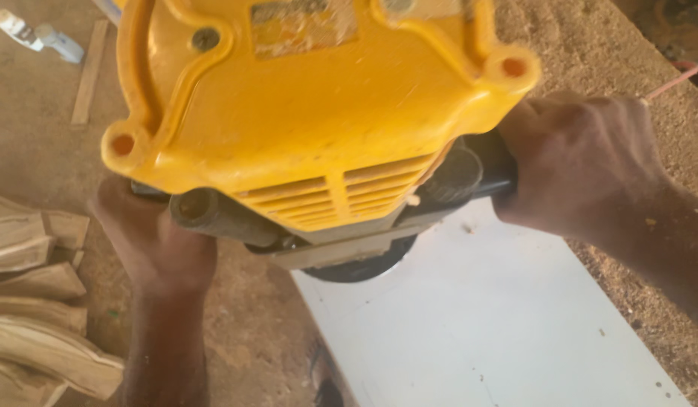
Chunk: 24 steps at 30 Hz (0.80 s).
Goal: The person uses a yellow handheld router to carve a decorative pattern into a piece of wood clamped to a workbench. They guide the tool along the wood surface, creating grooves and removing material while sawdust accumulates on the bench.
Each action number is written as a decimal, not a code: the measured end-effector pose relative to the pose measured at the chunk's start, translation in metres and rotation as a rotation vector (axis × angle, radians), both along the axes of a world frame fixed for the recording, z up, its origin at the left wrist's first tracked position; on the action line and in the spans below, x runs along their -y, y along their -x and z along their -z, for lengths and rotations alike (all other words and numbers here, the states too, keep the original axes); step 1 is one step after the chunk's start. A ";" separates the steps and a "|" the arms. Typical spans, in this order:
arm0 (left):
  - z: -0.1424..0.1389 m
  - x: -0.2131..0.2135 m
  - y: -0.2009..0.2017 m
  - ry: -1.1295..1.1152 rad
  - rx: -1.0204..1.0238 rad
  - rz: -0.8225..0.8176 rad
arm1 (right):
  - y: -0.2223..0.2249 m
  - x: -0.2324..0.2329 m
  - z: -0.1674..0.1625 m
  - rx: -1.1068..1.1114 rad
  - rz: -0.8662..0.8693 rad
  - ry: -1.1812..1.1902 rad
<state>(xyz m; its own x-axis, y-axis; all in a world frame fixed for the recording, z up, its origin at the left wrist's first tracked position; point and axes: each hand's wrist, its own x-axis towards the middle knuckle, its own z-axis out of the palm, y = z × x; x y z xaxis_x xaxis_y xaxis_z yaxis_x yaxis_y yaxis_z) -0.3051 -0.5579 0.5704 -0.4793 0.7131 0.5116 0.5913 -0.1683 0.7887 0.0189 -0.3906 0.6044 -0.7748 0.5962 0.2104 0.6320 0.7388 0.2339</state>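
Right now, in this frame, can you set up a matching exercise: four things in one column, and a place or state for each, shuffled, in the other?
Things:
1. yellow power tool
2. white board
3. curved wood pieces
4. left hand

Places or states:
A. stacked at the left edge on the sawdust
B. closed around the dark handle on the tool's left side
C. lying flat under the tool's base
D. held between both hands, filling the top of the view

Pairs: 1-D, 2-C, 3-A, 4-B
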 end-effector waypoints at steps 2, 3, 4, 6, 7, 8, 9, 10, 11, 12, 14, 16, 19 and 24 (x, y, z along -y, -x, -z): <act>0.002 0.000 0.001 0.023 -0.001 -0.024 | 0.000 0.000 -0.003 -0.024 -0.030 -0.018; 0.002 0.000 0.002 0.029 -0.009 -0.032 | 0.001 0.000 -0.004 -0.038 -0.046 -0.026; 0.002 -0.001 0.002 0.035 -0.017 -0.040 | 0.001 0.000 -0.006 0.009 -0.012 -0.026; -0.001 -0.004 0.002 0.073 -0.026 -0.080 | 0.001 0.000 -0.013 0.105 0.055 -0.025; -0.002 -0.005 0.002 0.097 -0.024 -0.107 | 0.001 0.000 -0.014 0.186 0.111 -0.004; -0.003 -0.008 0.001 0.130 -0.012 -0.146 | 0.000 0.000 -0.016 0.266 0.168 0.017; -0.005 -0.011 0.000 0.163 0.000 -0.185 | 0.000 0.000 -0.018 0.346 0.225 0.037; -0.006 -0.013 -0.003 0.156 0.004 -0.171 | -0.001 -0.001 -0.018 0.397 0.292 0.086; -0.008 -0.014 -0.005 0.150 0.007 -0.157 | -0.002 -0.003 -0.018 0.447 0.360 0.136; -0.011 -0.015 -0.006 0.141 0.010 -0.143 | -0.002 -0.006 -0.018 0.497 0.429 0.183; -0.016 -0.017 -0.010 0.143 0.017 -0.167 | -0.003 -0.012 -0.014 0.400 0.376 0.135; -0.021 -0.017 -0.014 0.155 0.041 -0.182 | -0.005 -0.017 -0.010 0.360 0.356 0.115; -0.027 -0.018 -0.018 0.164 0.087 -0.178 | -0.010 -0.023 -0.005 0.329 0.330 0.097; -0.029 -0.025 -0.020 0.169 0.148 -0.192 | -0.013 -0.034 -0.006 0.270 0.304 0.086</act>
<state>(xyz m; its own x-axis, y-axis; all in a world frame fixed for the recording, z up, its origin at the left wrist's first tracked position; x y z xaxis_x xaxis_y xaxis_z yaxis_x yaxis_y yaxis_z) -0.2851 -0.5325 0.5999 -0.6743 0.6714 0.3075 0.4760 0.0770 0.8761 0.0323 -0.3568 0.6104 -0.5810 0.8131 -0.0368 0.7491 0.5518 0.3666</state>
